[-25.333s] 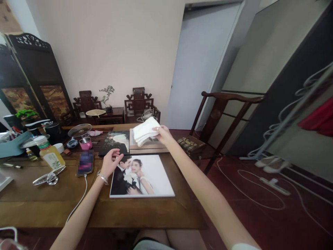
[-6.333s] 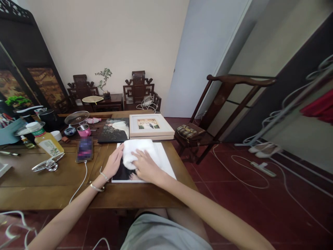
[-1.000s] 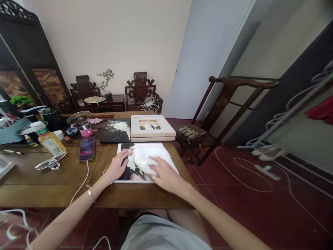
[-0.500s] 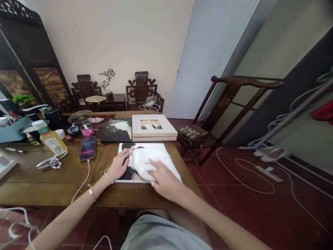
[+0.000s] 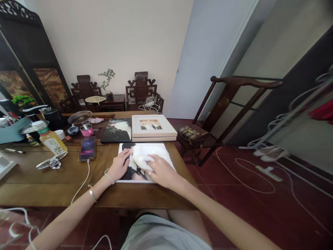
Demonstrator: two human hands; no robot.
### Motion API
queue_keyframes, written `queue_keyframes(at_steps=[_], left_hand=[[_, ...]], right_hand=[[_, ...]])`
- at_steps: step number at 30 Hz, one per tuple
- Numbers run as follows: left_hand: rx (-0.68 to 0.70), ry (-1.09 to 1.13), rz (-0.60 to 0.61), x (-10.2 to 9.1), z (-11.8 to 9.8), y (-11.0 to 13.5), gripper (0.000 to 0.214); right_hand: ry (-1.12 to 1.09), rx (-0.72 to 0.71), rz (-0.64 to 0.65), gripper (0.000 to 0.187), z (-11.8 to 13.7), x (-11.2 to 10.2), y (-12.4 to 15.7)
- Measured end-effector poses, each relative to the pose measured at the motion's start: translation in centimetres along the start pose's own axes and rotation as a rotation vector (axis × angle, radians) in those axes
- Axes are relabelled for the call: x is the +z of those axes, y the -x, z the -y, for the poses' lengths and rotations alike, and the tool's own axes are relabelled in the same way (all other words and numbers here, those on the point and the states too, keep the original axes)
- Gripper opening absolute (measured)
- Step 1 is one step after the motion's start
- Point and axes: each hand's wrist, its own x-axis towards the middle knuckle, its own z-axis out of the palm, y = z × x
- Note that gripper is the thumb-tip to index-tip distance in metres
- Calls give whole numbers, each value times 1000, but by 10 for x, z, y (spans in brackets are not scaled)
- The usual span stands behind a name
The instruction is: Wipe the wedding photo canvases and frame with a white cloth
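The right hand [image 5: 161, 171] grips the cloth [image 5: 145, 153] on the photo [image 5: 134, 173]. The left hand [image 5: 119, 166], fingers loose and flat, touches the photo at nine o'clock. A frame [image 5: 158, 119] sits behind, at twelve o'clock.

Silvery bracelets [image 5: 92, 195] and pale grey clothing [image 5: 162, 234] are worn.

Head view: I log a soft white cloth [image 5: 143, 152], bunched, resting on a thin, white-edged photo panel [image 5: 134, 172] and hiding part of its print. I see the panel flat, face up, near the wooden table's [image 5: 117, 197] front edge.
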Motion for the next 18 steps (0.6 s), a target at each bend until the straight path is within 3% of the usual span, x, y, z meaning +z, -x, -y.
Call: queue_keyframes(at_steps=[4,7,10,18], left_hand=[[-10,-2,-4,2,2,-1,42],[-14,1,-5,4,4,-1,42],[4,13,-9,4,4,-1,42],[1,2,10,2,-1,-2,41]], right_hand=[[49,1,-53,31,-10,4,-34],[70,3,-54,30,-10,7,-39],[67,-21,-27,29,-3,9,-21],[-95,-84,78,36,34,0,62]])
